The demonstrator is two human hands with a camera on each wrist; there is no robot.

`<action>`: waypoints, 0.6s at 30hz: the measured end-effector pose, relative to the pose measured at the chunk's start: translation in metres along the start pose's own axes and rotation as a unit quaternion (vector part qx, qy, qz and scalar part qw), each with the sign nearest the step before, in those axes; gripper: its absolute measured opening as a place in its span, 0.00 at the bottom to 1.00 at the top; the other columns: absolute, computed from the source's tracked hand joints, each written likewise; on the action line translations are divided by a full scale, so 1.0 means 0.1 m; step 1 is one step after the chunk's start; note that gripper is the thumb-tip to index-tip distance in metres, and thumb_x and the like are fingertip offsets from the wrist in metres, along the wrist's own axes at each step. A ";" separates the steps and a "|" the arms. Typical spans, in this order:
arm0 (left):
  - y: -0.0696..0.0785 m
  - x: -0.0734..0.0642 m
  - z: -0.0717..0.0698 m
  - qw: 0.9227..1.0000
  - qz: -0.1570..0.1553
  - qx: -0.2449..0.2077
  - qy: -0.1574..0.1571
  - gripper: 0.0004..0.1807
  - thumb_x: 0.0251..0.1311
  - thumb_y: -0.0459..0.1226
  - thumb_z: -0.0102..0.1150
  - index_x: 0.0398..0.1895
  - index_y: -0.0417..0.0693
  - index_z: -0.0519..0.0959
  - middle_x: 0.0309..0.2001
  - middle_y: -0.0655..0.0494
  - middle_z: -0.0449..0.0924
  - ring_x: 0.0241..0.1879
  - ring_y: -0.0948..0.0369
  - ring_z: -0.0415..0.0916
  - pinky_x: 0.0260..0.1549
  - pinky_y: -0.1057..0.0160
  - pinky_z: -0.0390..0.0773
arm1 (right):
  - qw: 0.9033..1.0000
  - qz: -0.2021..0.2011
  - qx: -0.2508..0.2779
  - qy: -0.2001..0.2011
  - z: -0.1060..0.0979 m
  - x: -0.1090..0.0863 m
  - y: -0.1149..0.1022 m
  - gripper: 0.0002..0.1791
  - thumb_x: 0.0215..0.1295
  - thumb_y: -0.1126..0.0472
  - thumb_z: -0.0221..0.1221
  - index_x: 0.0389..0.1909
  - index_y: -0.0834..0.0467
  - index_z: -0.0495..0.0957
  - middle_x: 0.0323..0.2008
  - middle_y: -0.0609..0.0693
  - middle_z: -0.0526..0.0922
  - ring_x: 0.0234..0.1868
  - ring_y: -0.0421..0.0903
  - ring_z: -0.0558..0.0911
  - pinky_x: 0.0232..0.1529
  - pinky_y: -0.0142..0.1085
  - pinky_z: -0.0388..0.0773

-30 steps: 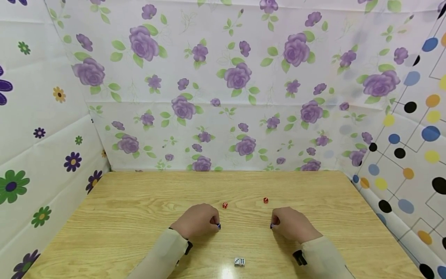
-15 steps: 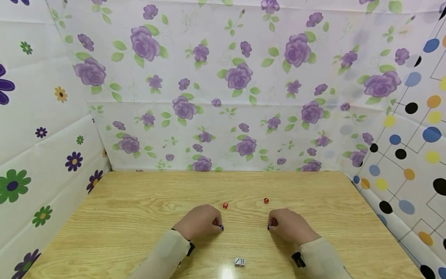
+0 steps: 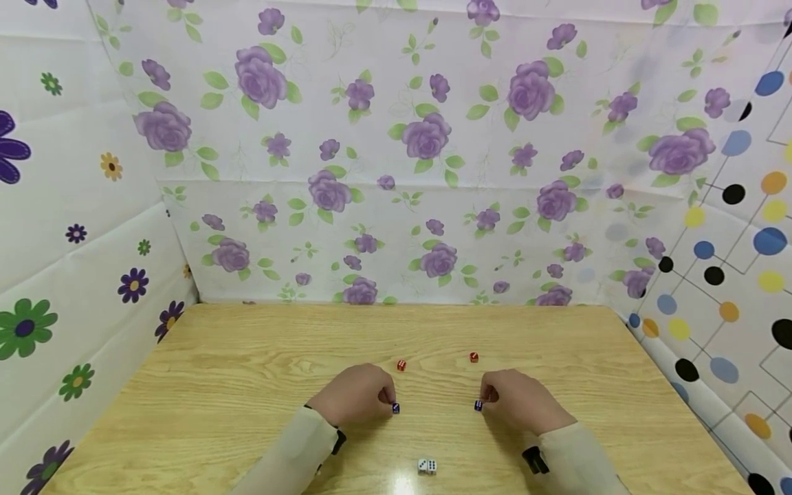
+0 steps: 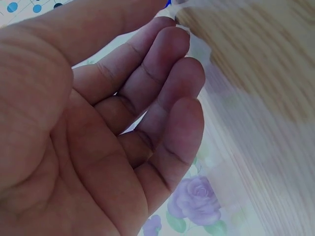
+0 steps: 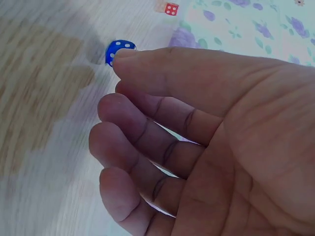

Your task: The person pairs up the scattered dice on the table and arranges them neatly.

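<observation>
In the head view my left hand [image 3: 357, 393] is low over the table, thumb and forefinger tips at a blue die [image 3: 395, 408] with white dots. Only a sliver of that die [image 4: 169, 3] shows in the left wrist view, by the thumb; the other fingers curve loosely. My right hand [image 3: 520, 397] is beside a second blue die [image 3: 478, 405], whose top and front show. In the right wrist view the thumb tip covers part of this die [image 5: 118, 49], and the relaxed fingers [image 5: 114, 142] hold nothing else.
Two red dice lie beyond the hands, one on the left [image 3: 401, 365] and one on the right [image 3: 474, 357]. Nearer the body, two white dice [image 3: 427, 467] stand side by side. Patterned cloth [image 3: 433, 206] encloses the wooden table [image 3: 266, 344] at the back and sides.
Both blue dice first came inward with the hands and now show more fully. The right fingers have since shifted slightly rightward off their die. The left hand stays at its die.
</observation>
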State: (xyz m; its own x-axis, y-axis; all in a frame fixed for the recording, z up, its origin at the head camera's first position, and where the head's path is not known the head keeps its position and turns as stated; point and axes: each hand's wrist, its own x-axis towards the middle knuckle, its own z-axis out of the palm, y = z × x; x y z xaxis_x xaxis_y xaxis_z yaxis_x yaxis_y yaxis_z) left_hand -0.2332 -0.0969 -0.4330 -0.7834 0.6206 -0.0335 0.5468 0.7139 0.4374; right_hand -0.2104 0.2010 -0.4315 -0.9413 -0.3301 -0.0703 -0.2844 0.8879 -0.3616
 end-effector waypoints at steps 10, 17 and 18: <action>0.01 0.00 -0.01 1.000 -0.008 -0.002 -0.007 0.05 0.54 0.45 0.67 0.24 0.62 0.81 0.24 0.74 0.74 0.24 0.72 0.70 0.29 0.69 0.73 | 1.000 -0.016 -0.008 0.002 0.02 0.01 -0.02 0.06 0.57 0.60 0.65 0.26 0.47 0.78 0.26 0.38 0.77 0.27 0.36 0.74 0.32 0.38 0.73; 0.03 0.02 0.00 1.000 -0.003 0.018 -0.006 0.06 0.55 0.43 0.66 0.23 0.61 0.80 0.23 0.73 0.73 0.22 0.71 0.69 0.28 0.69 0.71 | 0.999 -0.030 -0.016 0.003 0.03 0.01 -0.02 0.06 0.57 0.62 0.65 0.27 0.48 0.79 0.26 0.39 0.78 0.27 0.37 0.75 0.31 0.38 0.73; 0.03 0.02 0.00 1.000 -0.002 0.019 -0.005 0.06 0.55 0.42 0.66 0.23 0.61 0.80 0.23 0.73 0.73 0.23 0.71 0.68 0.28 0.69 0.71 | 0.999 -0.030 -0.013 0.001 0.04 0.01 -0.02 0.06 0.57 0.62 0.65 0.27 0.48 0.79 0.26 0.38 0.77 0.27 0.37 0.75 0.31 0.38 0.73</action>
State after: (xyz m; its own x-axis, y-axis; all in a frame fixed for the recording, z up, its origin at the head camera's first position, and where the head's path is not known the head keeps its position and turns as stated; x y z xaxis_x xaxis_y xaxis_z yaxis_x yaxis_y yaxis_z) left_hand -0.2329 -0.0938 -0.4318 -0.7825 0.6210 -0.0451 0.5545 0.7279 0.4034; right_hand -0.2102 0.1973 -0.4340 -0.9229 -0.3822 -0.0476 -0.3447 0.8748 -0.3405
